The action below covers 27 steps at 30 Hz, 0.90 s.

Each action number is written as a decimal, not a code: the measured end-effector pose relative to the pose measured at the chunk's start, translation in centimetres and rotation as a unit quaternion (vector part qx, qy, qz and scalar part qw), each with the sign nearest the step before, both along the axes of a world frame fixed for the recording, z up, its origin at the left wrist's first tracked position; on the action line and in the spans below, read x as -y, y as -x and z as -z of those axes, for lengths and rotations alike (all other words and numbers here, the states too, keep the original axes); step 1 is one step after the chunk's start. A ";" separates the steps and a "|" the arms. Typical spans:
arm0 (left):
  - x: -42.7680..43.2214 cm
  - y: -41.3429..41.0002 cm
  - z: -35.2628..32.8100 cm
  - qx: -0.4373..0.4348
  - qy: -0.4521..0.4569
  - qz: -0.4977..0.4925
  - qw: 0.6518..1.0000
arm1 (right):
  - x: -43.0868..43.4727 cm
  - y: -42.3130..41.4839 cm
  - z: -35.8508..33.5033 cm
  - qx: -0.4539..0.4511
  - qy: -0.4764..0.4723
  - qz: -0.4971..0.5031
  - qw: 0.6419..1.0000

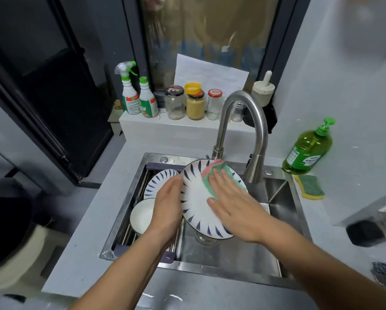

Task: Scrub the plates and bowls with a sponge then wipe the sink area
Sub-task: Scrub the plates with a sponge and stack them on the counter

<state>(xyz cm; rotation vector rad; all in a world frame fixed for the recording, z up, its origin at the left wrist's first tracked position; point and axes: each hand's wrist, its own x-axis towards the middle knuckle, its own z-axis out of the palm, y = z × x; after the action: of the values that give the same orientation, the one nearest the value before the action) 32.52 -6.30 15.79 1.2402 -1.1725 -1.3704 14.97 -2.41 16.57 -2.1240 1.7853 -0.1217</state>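
A white plate with blue dashes round its rim (195,204) is held tilted over the steel sink (279,198). My left hand (168,206) grips its left edge. My right hand (231,204) lies flat on the plate's face and presses a green and pink cloth sponge (210,175) against it. A second plate of the same pattern (158,182) and a white bowl (141,217) rest on the drying rack (129,233) in the left part of the sink.
The curved steel tap (255,139) arches over the plate. A green dish soap bottle (308,148) and a yellow-green scouring sponge (310,186) sit on the right counter. Jars (195,105) and spray bottles (138,95) line the back ledge.
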 end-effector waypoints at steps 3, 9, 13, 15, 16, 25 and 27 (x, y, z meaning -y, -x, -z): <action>-0.7 0.8 -0.6 0.005 0.017 0.018 1.000 | 0.1 -2.3 -0.1 0.095 -0.013 0.036 0.995; 1.0 -0.5 -1.2 -0.080 -0.038 -0.025 0.996 | -2.8 -1.9 -1.7 0.141 -0.005 -0.160 0.977; 1.6 -1.0 -0.7 -0.048 -0.018 -0.046 0.998 | -3.1 3.4 -1.5 0.023 0.054 -0.120 0.991; 1.4 -0.9 -0.6 -0.015 0.008 -0.018 1.000 | -2.6 3.7 -0.4 -0.046 0.023 -0.080 0.995; 1.2 -0.6 -0.5 0.001 0.017 0.000 1.000 | -2.3 3.3 0.0 -0.062 0.017 -0.062 0.996; 0.5 0.6 -1.9 -0.047 -0.011 0.039 0.998 | -2.4 -1.4 -1.6 0.091 0.038 -0.168 0.981; 0.4 0.5 -2.0 -0.056 -0.030 0.031 0.997 | -3.5 -1.0 -1.7 0.095 0.025 -0.176 0.980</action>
<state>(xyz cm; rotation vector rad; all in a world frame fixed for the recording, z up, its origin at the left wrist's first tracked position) 32.02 -6.70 17.81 1.1615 -1.1071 -1.5124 15.93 1.13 18.27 -2.3395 1.2924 -0.2690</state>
